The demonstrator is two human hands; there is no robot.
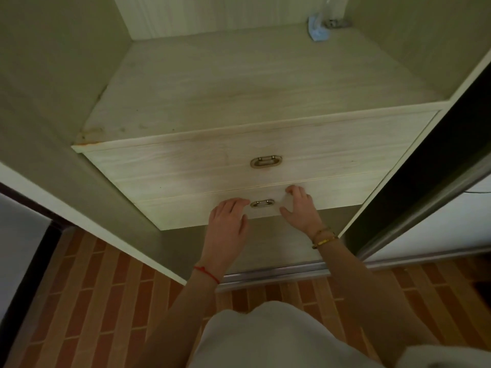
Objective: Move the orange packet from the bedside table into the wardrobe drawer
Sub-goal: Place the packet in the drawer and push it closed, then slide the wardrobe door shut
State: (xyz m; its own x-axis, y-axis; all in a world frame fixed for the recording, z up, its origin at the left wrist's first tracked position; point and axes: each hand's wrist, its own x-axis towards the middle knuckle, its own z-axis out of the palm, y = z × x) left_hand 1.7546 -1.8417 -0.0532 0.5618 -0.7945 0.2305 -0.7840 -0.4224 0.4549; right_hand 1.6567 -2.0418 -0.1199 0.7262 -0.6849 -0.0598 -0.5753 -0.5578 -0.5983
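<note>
Two pale wood drawers sit inside the open wardrobe. The lower drawer (202,212) and the upper drawer (186,163) both look pushed in. My left hand (228,221) lies flat against the lower drawer front, just left of its metal handle (262,203). On the other side of that handle my right hand (301,208) presses the same front with fingers spread. Neither hand holds anything. No orange packet or bedside table is in view.
The upper drawer has its own metal handle (266,162). A wooden shelf (239,83) tops the drawers, with a blue item (318,31) at its back right corner. A dark sliding door (425,176) stands at the right. The metal door track (273,273) crosses the brick-pattern floor (106,301).
</note>
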